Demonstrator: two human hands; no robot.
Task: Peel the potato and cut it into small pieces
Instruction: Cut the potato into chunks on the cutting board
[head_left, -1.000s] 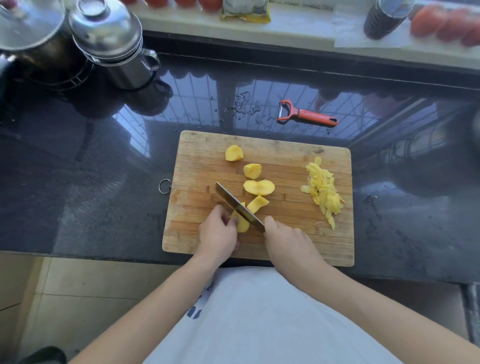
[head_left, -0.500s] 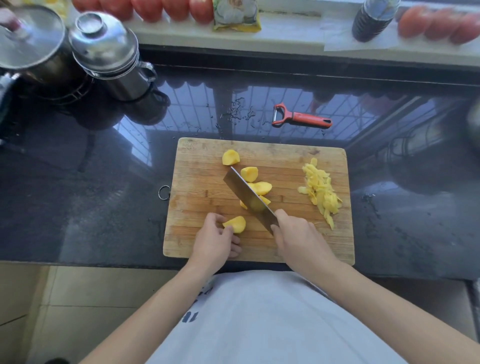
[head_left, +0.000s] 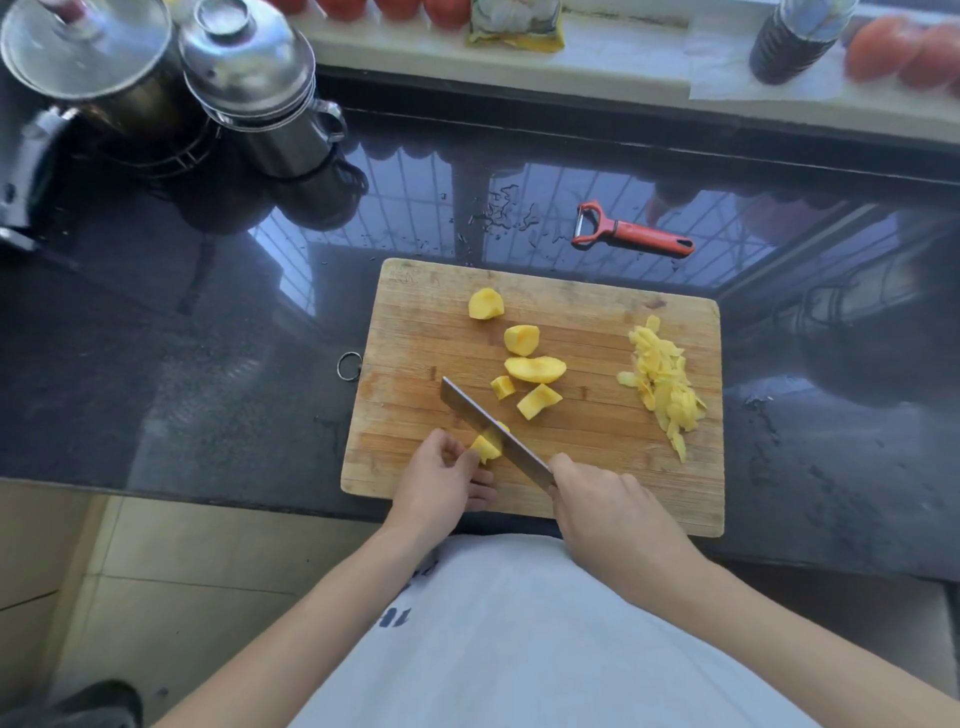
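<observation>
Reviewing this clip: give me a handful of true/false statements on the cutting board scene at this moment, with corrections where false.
1. The right hand grips the knife. True.
2. The peeler lies on the cutting board. False: it lies on the dark counter beyond the board.
3. The left hand holds a potato piece at the blade. True.
4. The peels are piled at the board's left edge. False: they sit near its right edge.
5. Several cut pieces lie loose mid-board. True.
</observation>
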